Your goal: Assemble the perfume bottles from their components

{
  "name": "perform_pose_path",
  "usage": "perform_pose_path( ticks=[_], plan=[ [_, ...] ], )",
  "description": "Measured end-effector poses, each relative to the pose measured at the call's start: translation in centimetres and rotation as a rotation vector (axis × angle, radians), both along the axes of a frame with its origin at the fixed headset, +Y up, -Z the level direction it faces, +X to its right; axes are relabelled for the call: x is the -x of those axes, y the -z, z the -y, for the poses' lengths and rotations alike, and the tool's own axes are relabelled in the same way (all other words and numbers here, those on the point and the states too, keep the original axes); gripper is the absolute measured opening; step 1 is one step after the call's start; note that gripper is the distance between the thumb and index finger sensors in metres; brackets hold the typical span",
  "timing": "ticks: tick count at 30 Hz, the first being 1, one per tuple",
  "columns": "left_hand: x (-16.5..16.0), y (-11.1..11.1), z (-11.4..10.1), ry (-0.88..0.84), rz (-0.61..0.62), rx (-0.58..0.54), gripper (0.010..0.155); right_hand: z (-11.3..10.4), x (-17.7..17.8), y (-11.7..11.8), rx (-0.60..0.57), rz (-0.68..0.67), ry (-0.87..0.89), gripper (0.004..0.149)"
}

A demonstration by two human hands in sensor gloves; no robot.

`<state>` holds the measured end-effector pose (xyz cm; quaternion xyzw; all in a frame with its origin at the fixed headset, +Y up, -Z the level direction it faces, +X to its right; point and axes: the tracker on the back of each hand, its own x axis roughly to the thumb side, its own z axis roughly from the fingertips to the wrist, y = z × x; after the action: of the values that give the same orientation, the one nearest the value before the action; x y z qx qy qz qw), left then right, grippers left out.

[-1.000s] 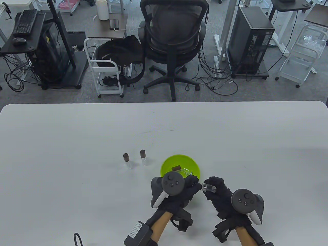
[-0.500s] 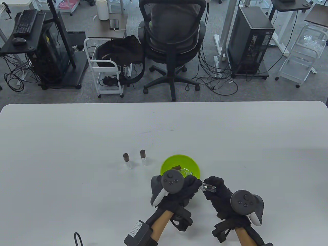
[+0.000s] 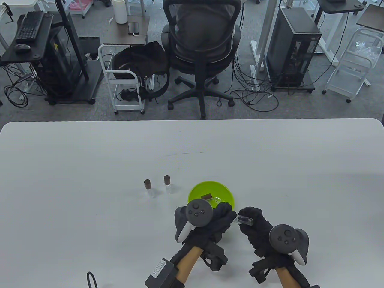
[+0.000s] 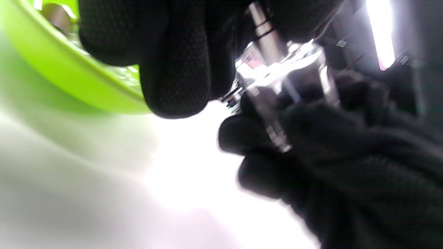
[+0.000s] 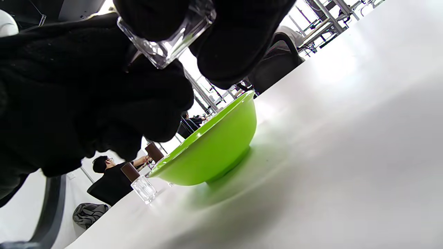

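1. White table [image 3: 90, 168], matte. Grey carpet beyond the far edge.
2. Room: mesh office chair [image 3: 204, 45] far centre, white cart [image 3: 123, 81] with a black bag to its left, PC tower [image 3: 292, 48] far right, keyboard desk [image 3: 27, 33] far left.
3. Green bowl [image 3: 195, 190] near centre, brown cap [image 3: 206, 197] inside. Two capped bottles [image 3: 148, 187] standing just left of it.
4. Right hand [image 3: 255, 228] gripping clear glass bottle [image 3: 244, 220], held above the table, near-right of the bowl.
5. Left hand [image 3: 220, 220] fingers curled, pinching a sprayer stem [image 4: 264, 33] at the bottle's mouth.
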<state>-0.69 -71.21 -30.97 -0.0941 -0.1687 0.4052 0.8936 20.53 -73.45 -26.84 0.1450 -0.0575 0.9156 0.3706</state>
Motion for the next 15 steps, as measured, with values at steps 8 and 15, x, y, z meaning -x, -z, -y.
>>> perform_pose_path(
  ticks=[8,15],
  plan=[
    [0.1,-0.1,-0.7,-0.007,0.049,-0.164,0.042,0.1,0.0,0.1,0.027,-0.013,0.025,0.058],
    [-0.5,-0.9,-1.2,0.113,0.083,-0.396,0.043,0.2,-0.3,0.3,0.07,-0.021,0.09,0.058]
  ],
)
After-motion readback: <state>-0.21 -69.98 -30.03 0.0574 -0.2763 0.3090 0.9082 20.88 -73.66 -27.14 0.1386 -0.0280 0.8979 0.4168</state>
